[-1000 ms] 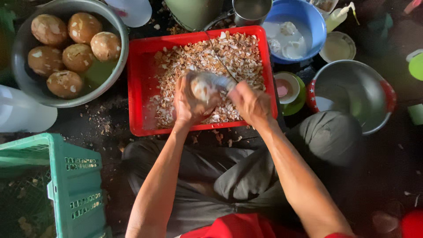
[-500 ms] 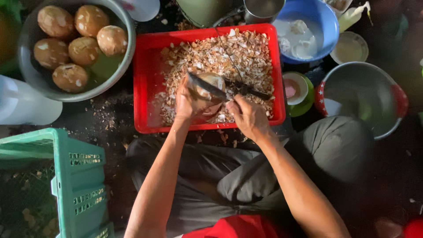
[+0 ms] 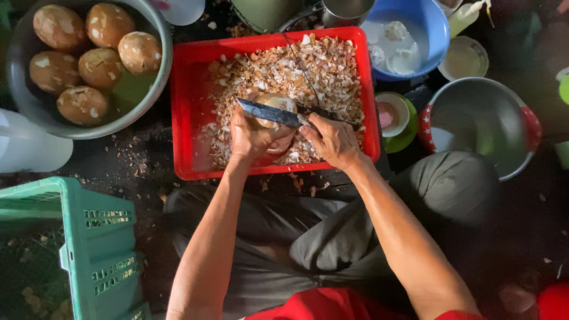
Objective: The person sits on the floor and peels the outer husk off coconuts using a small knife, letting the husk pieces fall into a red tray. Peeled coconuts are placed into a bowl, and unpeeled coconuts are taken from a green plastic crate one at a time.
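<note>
My left hand (image 3: 256, 137) cups a partly peeled round coconut (image 3: 276, 104) over a red plastic tray (image 3: 188, 124) filled with brown and white shell shavings. My right hand (image 3: 332, 140) grips the dark handle of a large knife (image 3: 269, 112), whose blade lies across the top of the coconut, pointing left. Both hands hover over the tray's near half.
A grey bowl (image 3: 127, 115) with several brown coconuts sits at the upper left. A blue basin (image 3: 435, 35) holds white peeled pieces at the upper right. A metal bowl (image 3: 483, 121) stands on the right, a green crate (image 3: 77, 249) at the lower left. My crossed legs lie below the tray.
The knife has come down from beside the coconut to lie flat across its top. My left hand has turned the coconut slightly.
</note>
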